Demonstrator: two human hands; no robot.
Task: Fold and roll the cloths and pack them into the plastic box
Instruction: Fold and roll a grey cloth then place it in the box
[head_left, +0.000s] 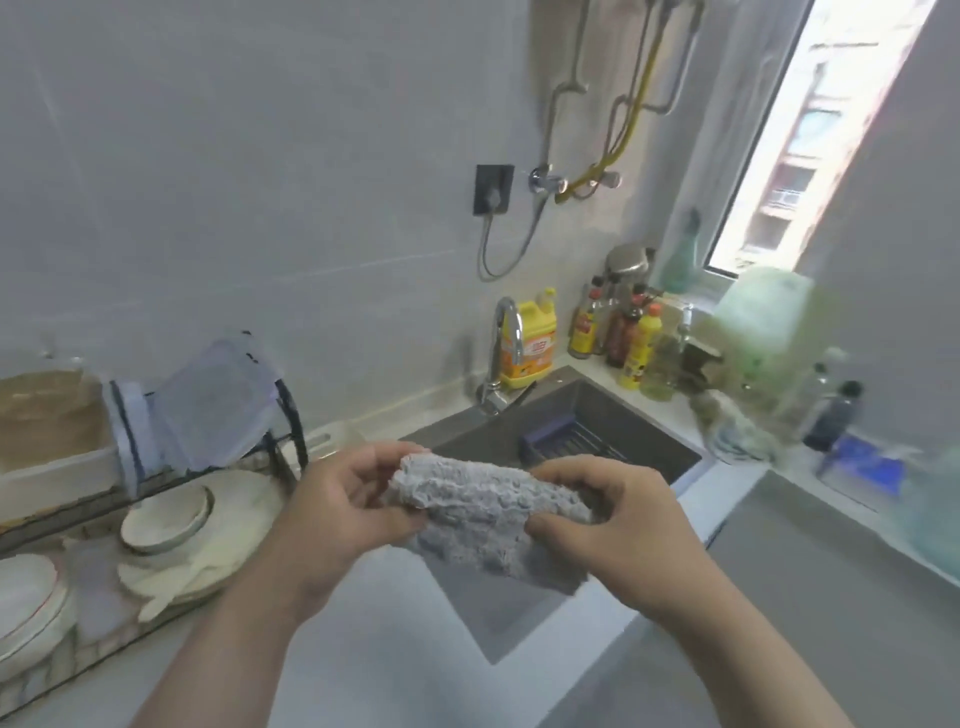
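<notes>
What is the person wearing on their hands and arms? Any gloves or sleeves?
Nothing that shows. The left hand and right hand have no gloves, and no rings or watch can be seen. The left forearm and right forearm are bare too, with no sleeves in view.

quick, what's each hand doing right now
Left hand: closed, gripping the left end of the grey cloth.
Right hand: closed, gripping the cloth's right end.

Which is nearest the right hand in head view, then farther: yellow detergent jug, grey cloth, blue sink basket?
1. grey cloth, gripped by the right hand
2. blue sink basket, in the sink
3. yellow detergent jug, behind the faucet
</notes>
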